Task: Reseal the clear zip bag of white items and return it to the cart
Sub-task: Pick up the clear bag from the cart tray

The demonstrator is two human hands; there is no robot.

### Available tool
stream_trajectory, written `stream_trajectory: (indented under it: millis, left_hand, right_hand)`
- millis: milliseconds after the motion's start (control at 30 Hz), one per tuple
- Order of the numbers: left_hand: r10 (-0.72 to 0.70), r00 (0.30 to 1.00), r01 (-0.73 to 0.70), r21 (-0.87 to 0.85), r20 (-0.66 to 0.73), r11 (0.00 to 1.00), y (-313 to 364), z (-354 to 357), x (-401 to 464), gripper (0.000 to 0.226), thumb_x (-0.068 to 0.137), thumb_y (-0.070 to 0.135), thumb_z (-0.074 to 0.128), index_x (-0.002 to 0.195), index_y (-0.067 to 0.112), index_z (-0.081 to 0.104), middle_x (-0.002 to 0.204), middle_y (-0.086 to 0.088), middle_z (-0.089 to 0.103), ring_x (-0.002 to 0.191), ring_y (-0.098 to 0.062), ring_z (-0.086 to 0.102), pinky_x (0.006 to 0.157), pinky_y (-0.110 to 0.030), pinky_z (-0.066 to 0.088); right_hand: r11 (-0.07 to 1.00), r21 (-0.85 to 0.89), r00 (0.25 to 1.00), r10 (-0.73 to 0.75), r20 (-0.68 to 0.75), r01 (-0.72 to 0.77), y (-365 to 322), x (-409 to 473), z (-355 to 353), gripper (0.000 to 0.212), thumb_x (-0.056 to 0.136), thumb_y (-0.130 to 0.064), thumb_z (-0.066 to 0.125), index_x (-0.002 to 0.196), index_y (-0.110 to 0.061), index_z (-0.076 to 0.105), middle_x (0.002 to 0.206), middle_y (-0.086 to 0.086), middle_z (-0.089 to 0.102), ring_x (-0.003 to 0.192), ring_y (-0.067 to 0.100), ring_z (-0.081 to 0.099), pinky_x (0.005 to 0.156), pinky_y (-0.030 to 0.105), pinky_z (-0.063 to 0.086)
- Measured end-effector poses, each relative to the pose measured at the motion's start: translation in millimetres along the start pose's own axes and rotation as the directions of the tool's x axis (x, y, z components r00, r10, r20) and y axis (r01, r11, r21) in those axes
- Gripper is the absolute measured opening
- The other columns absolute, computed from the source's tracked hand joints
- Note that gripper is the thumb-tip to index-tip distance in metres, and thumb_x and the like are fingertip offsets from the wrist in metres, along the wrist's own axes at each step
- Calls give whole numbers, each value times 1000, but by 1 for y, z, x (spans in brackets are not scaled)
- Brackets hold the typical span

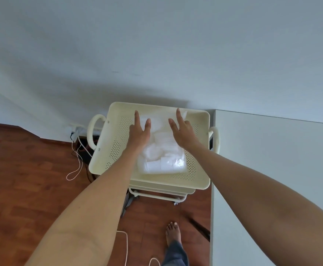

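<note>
Two bare forearms reach forward from the camera over a wood floor (22,169). Both hands lie flat with fingers spread, gripping nothing: the left hand (138,134) and right hand (183,134) press on the far end of the clear zip bag (164,160) of white items, which lies in the cream cart (197,169)'s top tray. Its seal is hidden, possibly under the fingers.
</note>
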State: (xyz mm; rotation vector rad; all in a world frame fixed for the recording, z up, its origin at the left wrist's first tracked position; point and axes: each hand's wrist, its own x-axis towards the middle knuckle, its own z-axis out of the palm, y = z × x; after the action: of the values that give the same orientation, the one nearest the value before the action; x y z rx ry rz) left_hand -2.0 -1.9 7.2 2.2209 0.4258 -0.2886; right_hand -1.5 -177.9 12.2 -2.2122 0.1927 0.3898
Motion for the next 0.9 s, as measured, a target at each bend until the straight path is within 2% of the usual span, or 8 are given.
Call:
stream_trajectory:
  millis: [100, 200, 267, 367, 467, 533, 733, 900]
  left_hand:
    - [37, 999, -38, -20, -22, 999, 16, -6, -14, 71, 100, 67, 27, 159, 43, -4, 153, -24, 34, 138, -40, 41, 106, -47, 34]
    - [90, 995, -92, -36, -52, 995, 36, -12, -28, 73, 100, 66, 28, 160, 38, -2, 153, -22, 34, 136, -37, 44, 96, -38, 33]
    - [141, 987, -145, -45, -79, 988, 51, -18, -40, 73, 100, 65, 29, 160, 38, -2, 150, -21, 36, 133, -36, 48, 94, -35, 34]
    - [232, 966, -239, -51, -118, 970, 82, -27, -58, 70, 103, 60, 30, 160, 37, -2, 156, -18, 33, 141, -31, 40, 101, -36, 32]
    - [293, 943, -304, -50, -155, 951, 120, -31, -78, 68, 104, 57, 31, 161, 38, -1, 148, -20, 39, 136, -32, 44, 94, -33, 29]
    - [334, 926, -348, -55, -175, 936, 146, -31, -93, 67, 104, 57, 31, 160, 40, -1, 139, -20, 44, 129, -34, 48, 91, -33, 29]
    - [440, 878, -456, -54, -188, 888, 216, -16, -139, 65, 104, 55, 32, 160, 40, 1, 133, -19, 45, 122, -35, 52, 91, -34, 31]
    - [507, 850, -520, -73, -143, 851, 253, 26, -180, 65, 104, 56, 30, 160, 43, -1, 132, -18, 45, 122, -34, 52, 91, -33, 31]
  right_hand:
    - [999, 29, 998, -21, -60, 23, -10, -12, -9, 64, 107, -55, 29, 163, -38, 4, 142, 23, 43, 124, 39, 53, 92, 39, 35]
    - [997, 54, 993, -55, -103, 60, -20, -26, -23, 65, 108, -49, 31, 164, -33, 3, 140, 25, 44, 121, 39, 54, 89, 36, 34]
    - [995, 42, 988, -89, -129, 95, -28, -37, -37, 66, 108, -48, 32, 164, -32, 1, 138, 24, 44, 111, 35, 55, 88, 32, 34]
    - [989, -25, 970, -145, -197, 143, -40, -54, -65, 65, 109, -49, 32, 164, -32, 1, 132, 22, 47, 92, 26, 50, 84, 32, 35]
    - [982, -24, 947, -189, -260, 190, -50, -74, -100, 65, 108, -51, 31, 164, -36, 2, 129, 20, 48, 104, 35, 59, 91, 42, 45]
    - [976, -16, 927, -213, -309, 219, -53, -87, -124, 64, 107, -53, 30, 163, -37, 2, 129, 18, 48, 109, 38, 58, 93, 44, 45]
    - [964, -25, 864, -249, -436, 265, -42, -123, -197, 65, 106, -57, 30, 162, -42, 2, 124, 14, 47, 104, 37, 59, 82, 37, 39]
    - [965, -48, 830, -247, -500, 259, -4, -158, -248, 65, 106, -56, 32, 162, -42, 3, 119, 11, 46, 93, 28, 53, 85, 38, 42]
